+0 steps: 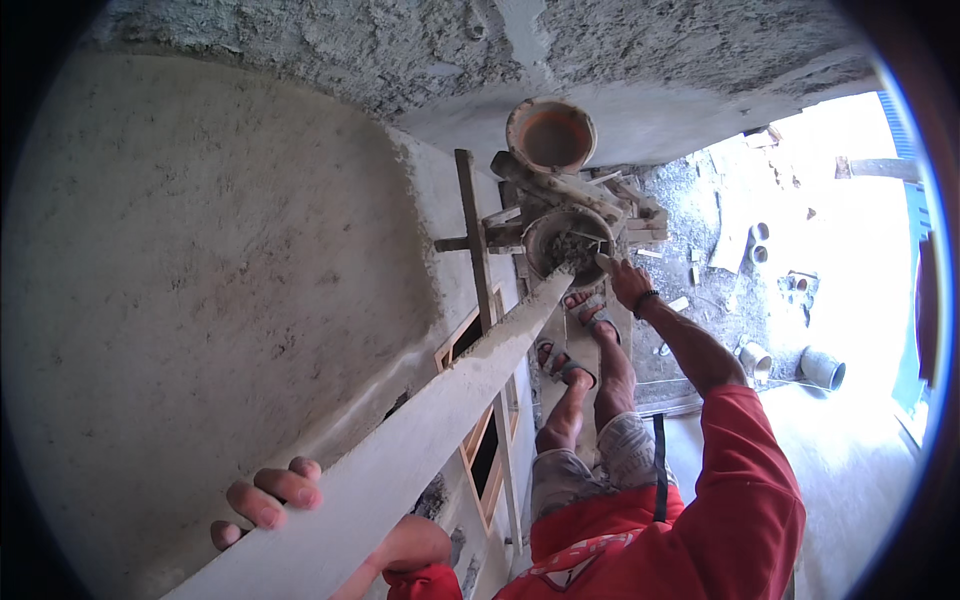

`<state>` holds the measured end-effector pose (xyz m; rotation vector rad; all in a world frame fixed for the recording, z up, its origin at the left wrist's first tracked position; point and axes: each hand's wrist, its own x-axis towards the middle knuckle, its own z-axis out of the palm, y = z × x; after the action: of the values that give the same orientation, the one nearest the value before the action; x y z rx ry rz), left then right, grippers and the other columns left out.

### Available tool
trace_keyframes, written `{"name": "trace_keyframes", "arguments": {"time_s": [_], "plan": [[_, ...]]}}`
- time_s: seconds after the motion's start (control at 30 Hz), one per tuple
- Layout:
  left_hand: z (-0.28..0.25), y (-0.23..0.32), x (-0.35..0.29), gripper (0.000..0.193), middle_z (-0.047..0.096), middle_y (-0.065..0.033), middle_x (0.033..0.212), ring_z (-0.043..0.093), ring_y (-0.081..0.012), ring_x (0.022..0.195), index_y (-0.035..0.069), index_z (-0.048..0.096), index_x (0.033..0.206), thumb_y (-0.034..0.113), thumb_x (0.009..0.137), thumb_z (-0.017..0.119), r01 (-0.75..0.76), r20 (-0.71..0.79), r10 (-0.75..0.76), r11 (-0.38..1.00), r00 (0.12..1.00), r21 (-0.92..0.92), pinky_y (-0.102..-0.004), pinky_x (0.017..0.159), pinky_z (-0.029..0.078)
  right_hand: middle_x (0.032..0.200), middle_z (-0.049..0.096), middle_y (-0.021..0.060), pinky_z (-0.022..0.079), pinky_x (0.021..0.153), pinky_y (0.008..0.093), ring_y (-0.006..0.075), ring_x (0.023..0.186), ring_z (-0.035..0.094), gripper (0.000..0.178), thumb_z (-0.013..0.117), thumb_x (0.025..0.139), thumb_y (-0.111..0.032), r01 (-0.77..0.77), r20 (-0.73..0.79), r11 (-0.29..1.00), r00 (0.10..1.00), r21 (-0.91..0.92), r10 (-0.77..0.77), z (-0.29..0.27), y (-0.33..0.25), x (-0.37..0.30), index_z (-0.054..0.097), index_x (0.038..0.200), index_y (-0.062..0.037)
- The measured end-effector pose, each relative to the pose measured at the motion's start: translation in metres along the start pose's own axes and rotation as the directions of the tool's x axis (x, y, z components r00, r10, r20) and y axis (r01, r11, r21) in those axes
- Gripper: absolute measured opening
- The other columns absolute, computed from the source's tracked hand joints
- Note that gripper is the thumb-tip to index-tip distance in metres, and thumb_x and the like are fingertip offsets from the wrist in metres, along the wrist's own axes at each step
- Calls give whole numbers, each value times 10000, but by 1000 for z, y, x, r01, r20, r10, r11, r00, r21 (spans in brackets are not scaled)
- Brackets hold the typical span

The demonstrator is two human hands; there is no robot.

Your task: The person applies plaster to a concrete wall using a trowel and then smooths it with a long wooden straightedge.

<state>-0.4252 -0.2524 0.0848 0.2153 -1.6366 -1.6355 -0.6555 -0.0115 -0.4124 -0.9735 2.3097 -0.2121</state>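
Observation:
My left hand (pixel 275 500) grips the near end of a long pale straightedge board (pixel 430 420) that slants down toward a mortar pan (pixel 568 243). The fingers curl over its upper edge, next to the grey plastered wall (pixel 200 280). My right hand (pixel 625 280) reaches down to the rim of the round pan filled with wet grey mortar. Whether it holds a tool I cannot make out. My legs and sandalled feet (pixel 580 345) stand on a plank below.
An empty orange-lined bucket (pixel 551 135) sits beyond the pan on rough timber scaffolding (pixel 480 250). A wooden window frame (pixel 480 440) is set in the wall below the board. On the ground at right lie rubble, pipe pieces and a grey bucket (pixel 822 368).

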Motion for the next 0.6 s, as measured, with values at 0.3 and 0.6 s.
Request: {"name": "trace_keyframes", "arguments": {"time_s": [0.3, 0.6], "plan": [[0, 13, -4, 804, 394, -105, 1212, 401, -318, 1139, 149, 324, 1393, 603, 774, 563, 38, 72, -59, 965, 996, 261, -469, 1025, 272, 1054, 579, 205, 496, 723, 505, 404, 840, 620, 434, 521, 852, -204, -4, 8, 999, 1000, 53, 4, 35, 12, -4, 433, 1262, -94], [-4, 16, 12, 786, 395, -106, 1197, 403, -319, 1115, 150, 339, 1386, 596, 778, 561, 104, 123, -151, 941, 981, 321, -471, 1013, 280, 1041, 576, 239, 490, 760, 512, 428, 868, 610, 312, 482, 866, -175, -114, 59, 983, 993, 141, 107, 90, 38, 17, 444, 1148, -45]]}}
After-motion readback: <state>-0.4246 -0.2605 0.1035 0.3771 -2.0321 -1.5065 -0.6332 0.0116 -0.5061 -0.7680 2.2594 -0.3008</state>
